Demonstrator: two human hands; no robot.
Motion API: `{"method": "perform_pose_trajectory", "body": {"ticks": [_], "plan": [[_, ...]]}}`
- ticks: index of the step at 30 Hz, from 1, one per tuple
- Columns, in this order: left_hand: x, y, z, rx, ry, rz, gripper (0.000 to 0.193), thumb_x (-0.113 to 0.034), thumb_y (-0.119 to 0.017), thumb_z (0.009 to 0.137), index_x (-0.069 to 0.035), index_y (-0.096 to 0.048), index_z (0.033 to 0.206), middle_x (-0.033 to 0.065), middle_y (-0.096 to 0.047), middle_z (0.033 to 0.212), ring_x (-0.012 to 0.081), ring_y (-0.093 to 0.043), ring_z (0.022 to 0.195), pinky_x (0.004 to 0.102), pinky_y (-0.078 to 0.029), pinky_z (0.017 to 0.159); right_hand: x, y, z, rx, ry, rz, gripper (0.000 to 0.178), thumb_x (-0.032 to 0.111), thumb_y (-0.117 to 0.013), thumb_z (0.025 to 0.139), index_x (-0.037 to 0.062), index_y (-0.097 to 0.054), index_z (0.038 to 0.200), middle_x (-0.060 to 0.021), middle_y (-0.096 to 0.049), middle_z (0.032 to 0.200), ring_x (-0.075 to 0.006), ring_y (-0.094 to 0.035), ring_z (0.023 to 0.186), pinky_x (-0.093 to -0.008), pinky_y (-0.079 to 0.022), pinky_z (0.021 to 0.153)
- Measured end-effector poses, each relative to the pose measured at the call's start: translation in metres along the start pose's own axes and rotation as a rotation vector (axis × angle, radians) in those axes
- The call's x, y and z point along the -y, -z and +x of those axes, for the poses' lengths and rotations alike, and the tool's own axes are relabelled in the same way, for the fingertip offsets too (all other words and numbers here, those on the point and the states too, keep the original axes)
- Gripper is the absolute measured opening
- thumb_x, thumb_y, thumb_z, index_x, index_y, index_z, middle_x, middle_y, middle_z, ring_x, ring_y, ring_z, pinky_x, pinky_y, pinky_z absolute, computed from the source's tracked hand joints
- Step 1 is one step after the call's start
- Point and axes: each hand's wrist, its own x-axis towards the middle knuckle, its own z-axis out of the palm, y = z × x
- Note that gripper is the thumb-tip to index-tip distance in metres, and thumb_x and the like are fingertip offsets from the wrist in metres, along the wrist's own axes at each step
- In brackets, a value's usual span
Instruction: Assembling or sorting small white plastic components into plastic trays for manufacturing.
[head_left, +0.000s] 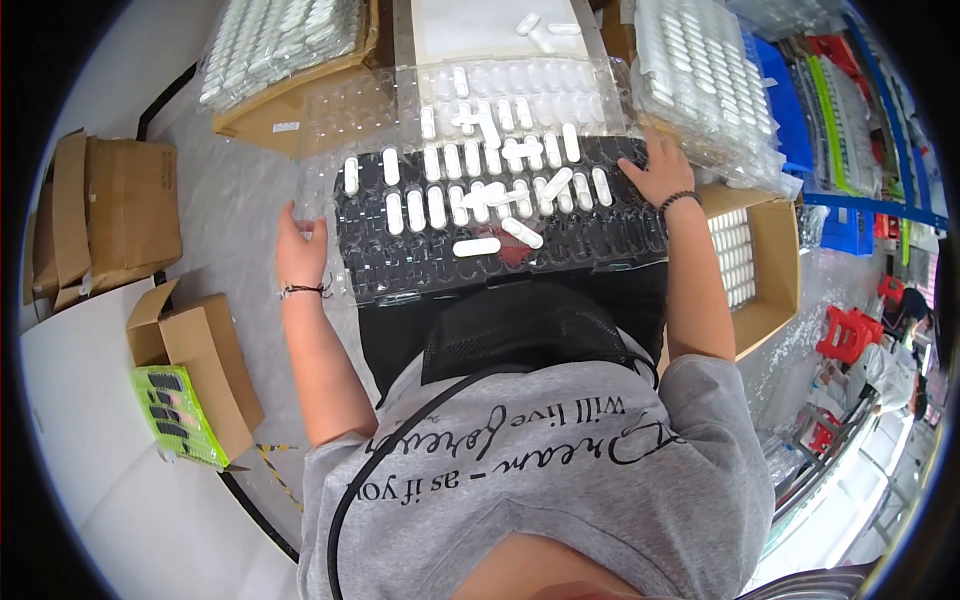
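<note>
A large clear plastic blister tray (350,245) with rows of oblong pockets lies across my lap and reaches forward. White oblong capsule-shaped pieces (430,207) fill part of its middle rows. Several others, such as one white piece (477,246) near the front, lie loose and crooked on top. At the tray's left edge my left hand (300,250) is closed on the rim, thumb toward the pockets. My right hand (662,172) grips the right edge, with its thumb over the tray and its other fingers partly hidden.
Stacked filled trays stand at the far left (285,50) and far right (705,80). Ahead is a white surface (480,25) with a few loose pieces. An open cardboard box (780,270) with white pieces sits right; more cartons (130,210) stand left. A red stool (850,330) is farther right.
</note>
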Motion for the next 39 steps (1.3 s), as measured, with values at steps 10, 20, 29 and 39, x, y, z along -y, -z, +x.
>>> {"method": "perform_pose_trajectory", "body": {"ticks": [10, 20, 29, 39], "plan": [[-0.017, -0.026, 0.056, -0.013, -0.066, 0.076, 0.062, -0.021, -0.064, 0.083, -0.001, -0.037, 0.135, 0.019, -0.064, 0.094, 0.0327, -0.063, 0.087, 0.0415, -0.049, 0.075, -0.042, -0.005, 0.023, -0.01, -0.173, 0.508, 0.059, 0.041, -0.066, 0.078, -0.0017, -0.053, 0.115, -0.0235, -0.061, 0.109, -0.0379, -0.057, 0.104, -0.0412, -0.045, 0.089], [0.004, -0.025, 0.091, 0.069, -0.159, 0.156, 0.064, -0.023, -0.065, 0.083, -0.002, -0.037, 0.137, 0.0155, -0.064, 0.091, 0.0307, -0.062, 0.085, 0.0397, -0.048, 0.079, -0.14, -0.032, 0.108, -0.352, -1.216, 1.632, 0.041, 0.028, -0.065, 0.08, -0.0001, -0.056, 0.108, -0.0109, -0.055, 0.093, -0.0233, -0.056, 0.078, -0.0334, -0.05, 0.068], [-0.006, -0.04, 0.091, 0.05, -0.169, 0.143, 0.065, -0.023, -0.066, 0.083, -0.003, -0.037, 0.138, 0.0136, -0.064, 0.089, 0.0285, -0.061, 0.087, 0.0382, -0.046, 0.083, -0.235, -0.1, 0.1, -0.708, -1.27, 2.325, 0.043, 0.026, -0.057, 0.086, -0.0003, -0.045, 0.117, -0.0154, -0.057, 0.112, -0.0306, -0.058, 0.092, -0.042, -0.048, 0.075], [0.0, -0.013, 0.079, 0.024, -0.099, 0.194, 0.064, -0.024, -0.065, 0.083, -0.005, -0.038, 0.138, 0.0154, -0.065, 0.094, 0.0304, -0.062, 0.09, 0.0393, -0.046, 0.084, -0.203, 0.0, 0.042, -0.599, -0.758, 2.622, 0.035, 0.012, -0.037, 0.082, -0.0036, -0.037, 0.112, -0.0208, -0.053, 0.124, -0.026, -0.054, 0.079, -0.0327, -0.049, 0.062]]}}
